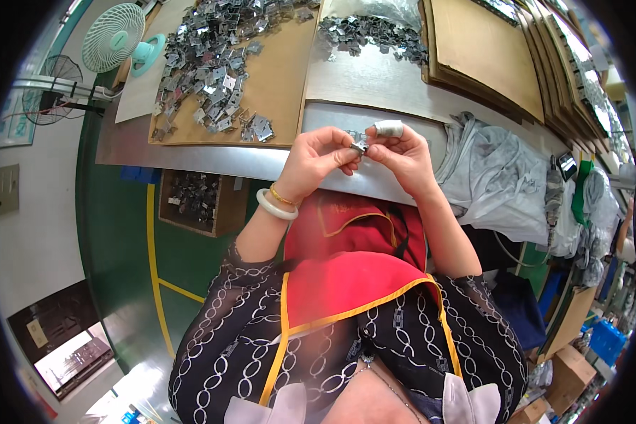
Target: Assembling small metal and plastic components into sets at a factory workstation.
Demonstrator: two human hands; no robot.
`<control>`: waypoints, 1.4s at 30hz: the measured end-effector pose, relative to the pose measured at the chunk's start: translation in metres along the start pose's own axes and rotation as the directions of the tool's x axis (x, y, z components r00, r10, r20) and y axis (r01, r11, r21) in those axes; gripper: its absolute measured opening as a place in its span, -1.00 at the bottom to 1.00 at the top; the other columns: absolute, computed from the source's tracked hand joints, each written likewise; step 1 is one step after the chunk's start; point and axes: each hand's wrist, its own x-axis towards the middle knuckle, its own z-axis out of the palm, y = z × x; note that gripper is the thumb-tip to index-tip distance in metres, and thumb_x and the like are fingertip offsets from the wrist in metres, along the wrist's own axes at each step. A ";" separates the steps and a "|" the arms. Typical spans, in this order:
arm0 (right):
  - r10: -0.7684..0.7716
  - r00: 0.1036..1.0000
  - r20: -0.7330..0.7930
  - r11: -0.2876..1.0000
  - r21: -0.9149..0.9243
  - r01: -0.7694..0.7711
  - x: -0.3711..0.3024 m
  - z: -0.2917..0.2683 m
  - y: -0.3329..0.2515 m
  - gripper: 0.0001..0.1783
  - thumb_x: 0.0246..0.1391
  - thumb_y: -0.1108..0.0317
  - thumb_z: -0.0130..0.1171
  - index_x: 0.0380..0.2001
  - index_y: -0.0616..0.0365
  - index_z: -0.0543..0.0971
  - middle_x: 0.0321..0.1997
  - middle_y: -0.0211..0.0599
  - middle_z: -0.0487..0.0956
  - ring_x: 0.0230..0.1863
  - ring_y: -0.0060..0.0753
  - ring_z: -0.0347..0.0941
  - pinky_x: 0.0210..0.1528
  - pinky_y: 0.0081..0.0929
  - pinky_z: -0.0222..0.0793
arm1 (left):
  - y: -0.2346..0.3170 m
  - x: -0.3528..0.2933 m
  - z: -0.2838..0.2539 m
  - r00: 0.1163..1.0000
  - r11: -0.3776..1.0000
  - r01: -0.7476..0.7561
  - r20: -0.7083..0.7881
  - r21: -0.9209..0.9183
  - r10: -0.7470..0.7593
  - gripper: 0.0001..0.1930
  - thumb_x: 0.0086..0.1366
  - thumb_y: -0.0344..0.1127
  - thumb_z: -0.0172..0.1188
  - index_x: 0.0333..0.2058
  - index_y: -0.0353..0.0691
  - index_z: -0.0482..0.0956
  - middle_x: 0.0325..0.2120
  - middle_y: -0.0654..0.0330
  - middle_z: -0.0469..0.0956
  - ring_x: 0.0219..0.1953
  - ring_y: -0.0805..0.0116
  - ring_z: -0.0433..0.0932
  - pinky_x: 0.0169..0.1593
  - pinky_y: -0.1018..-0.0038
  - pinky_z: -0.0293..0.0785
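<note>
Above the front edge of the metal workbench (222, 160), my two hands meet over a small silvery metal bracket-like part (360, 147). My left hand (316, 160) pinches it between thumb and fingers, with a white bangle and a gold-coloured bracelet at the wrist. Closed on the part's other side is my right hand (411, 161), its thumb against the metal. White tape (389, 128) wraps one right fingertip. Fingers cover much of the part, so its full shape is hidden. Left of my hands, a heap of similar metal parts (222, 78) lies on a cardboard sheet (279, 78).
More dark metal parts (374, 35) are piled at the back. Stacked cardboard sheets (484, 56) stand at the far right, beside grey cloth (498, 177). A pale green fan (113, 37) is at the far left. Under the bench sits a box (227, 205) of parts.
</note>
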 end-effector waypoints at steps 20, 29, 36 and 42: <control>-0.603 0.796 0.054 0.426 -0.822 0.379 -0.038 -0.001 -0.011 -0.80 0.11 0.62 0.37 -0.19 0.30 0.61 -0.23 -0.38 0.69 -0.21 -0.58 0.61 -0.09 -0.58 0.55 | -0.016 0.002 0.043 0.994 0.994 -0.080 -0.072 0.075 0.085 -0.97 0.39 -0.55 0.22 -0.22 -0.36 0.57 -0.36 0.23 0.61 -0.34 0.48 0.62 -0.21 0.54 0.63; -0.231 0.971 -0.057 0.858 -0.482 0.176 -0.033 -0.002 -0.018 -0.63 0.09 0.59 0.40 0.00 0.28 0.66 -0.06 -0.23 0.72 -0.16 -0.54 0.61 -0.07 -0.53 0.55 | -0.018 -0.001 0.038 0.926 0.821 -0.303 -0.054 0.484 0.373 -0.93 0.29 -0.59 0.27 -0.26 -0.34 0.63 -0.41 0.14 0.61 -0.41 0.39 0.62 -0.31 0.47 0.55; -0.474 0.874 0.107 0.476 -0.804 0.356 -0.026 0.012 -0.015 -0.60 -0.13 0.60 0.50 -0.15 0.24 0.67 -0.18 -0.24 0.74 -0.29 -0.34 0.61 -0.19 -0.46 0.55 | -0.021 -0.004 0.026 0.888 0.645 -0.371 0.052 0.668 0.457 -0.87 0.19 -0.60 0.26 -0.27 -0.31 0.65 -0.40 0.02 0.61 -0.34 0.01 0.60 -0.25 0.27 0.55; -0.533 0.843 0.077 0.458 -0.811 0.363 -0.025 0.022 -0.007 -0.57 -0.14 0.61 0.50 -0.12 0.25 0.65 -0.18 -0.24 0.73 -0.31 -0.34 0.59 -0.20 -0.45 0.55 | -0.015 -0.005 0.012 0.913 0.644 -0.359 0.112 0.675 0.391 -0.85 0.19 -0.57 0.29 -0.25 -0.30 0.67 -0.37 0.02 0.64 -0.31 0.03 0.63 -0.22 0.29 0.56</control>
